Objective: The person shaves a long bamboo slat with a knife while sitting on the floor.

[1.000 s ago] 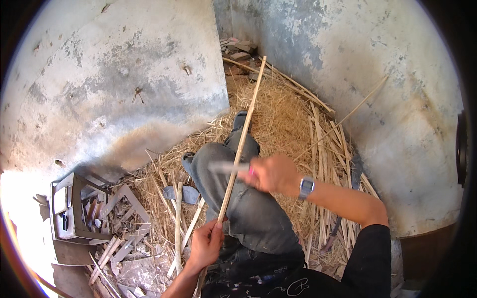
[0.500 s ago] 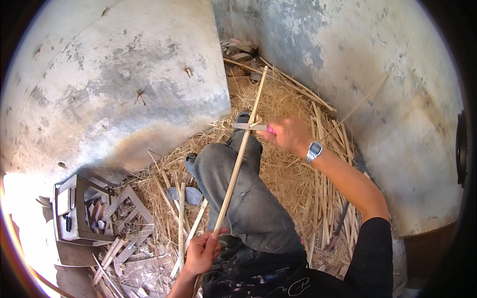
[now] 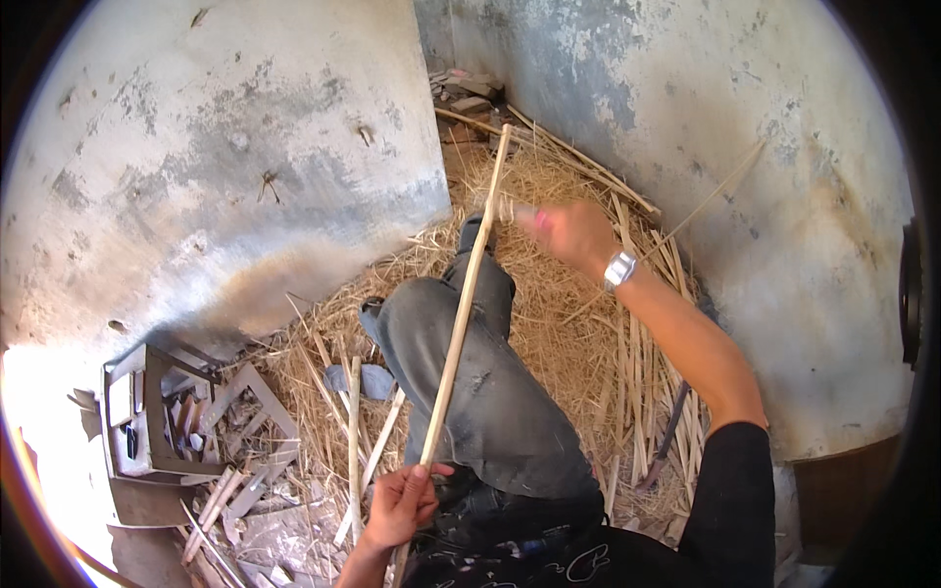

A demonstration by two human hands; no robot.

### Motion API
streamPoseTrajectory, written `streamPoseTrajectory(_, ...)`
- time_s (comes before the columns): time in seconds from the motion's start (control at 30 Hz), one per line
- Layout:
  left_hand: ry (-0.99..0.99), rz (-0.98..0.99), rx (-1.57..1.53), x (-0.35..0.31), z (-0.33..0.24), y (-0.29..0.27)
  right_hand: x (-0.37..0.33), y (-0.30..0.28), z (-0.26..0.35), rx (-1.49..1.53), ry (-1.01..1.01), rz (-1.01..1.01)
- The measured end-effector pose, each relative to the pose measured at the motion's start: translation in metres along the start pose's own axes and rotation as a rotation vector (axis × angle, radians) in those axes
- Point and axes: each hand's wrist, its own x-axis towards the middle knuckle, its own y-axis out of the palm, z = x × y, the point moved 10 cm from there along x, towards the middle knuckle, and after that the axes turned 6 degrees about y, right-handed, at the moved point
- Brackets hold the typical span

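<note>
Your long strip (image 3: 455,358) looks like pale split wood or bamboo, matt and fairly smooth. Your watch (image 3: 619,269) has a shiny, silvery metallic look; your trousers (image 3: 500,412) are worn, matt grey cloth, your sleeve (image 3: 730,490) dull black fabric. Around you, the shavings (image 3: 559,304) look dry and fibrous, the wall (image 3: 225,157) rough, flaking and blotched, and the box-like frame (image 3: 158,416) dull, scuffed wood

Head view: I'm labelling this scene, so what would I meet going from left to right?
Box-like grey frame, left hand, blurred knife blade, right hand, wristwatch, black sleeve.
</note>
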Motion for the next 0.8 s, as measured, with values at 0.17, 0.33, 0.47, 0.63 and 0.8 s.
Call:
streamPoseTrajectory(0.17,0.018,0.005,-0.03,0.004,0.011,0.001,-0.027,0.013,0.065,-0.271,-0.167,-0.06)
streamPoseTrajectory(0.33,-0.021,0.054,-0.009,-0.015,0.015,-0.01,0.015,-0.057,-0.006,-0.175,0.104,-0.187)
streamPoseTrajectory(0.47,-0.028,0.028,0.015,-0.02,0.02,-0.017,-0.016,-0.003,0.053,-0.316,-0.099,-0.085)
streamPoseTrajectory(0.63,-0.059,0.037,0.121,-0.048,0.036,-0.044,0.027,-0.103,-0.081,-0.255,0.343,-0.24)
streamPoseTrajectory(0.8,-0.059,0.018,0.169,-0.059,0.047,-0.056,0.006,-0.098,-0.044,-0.343,0.317,-0.322)
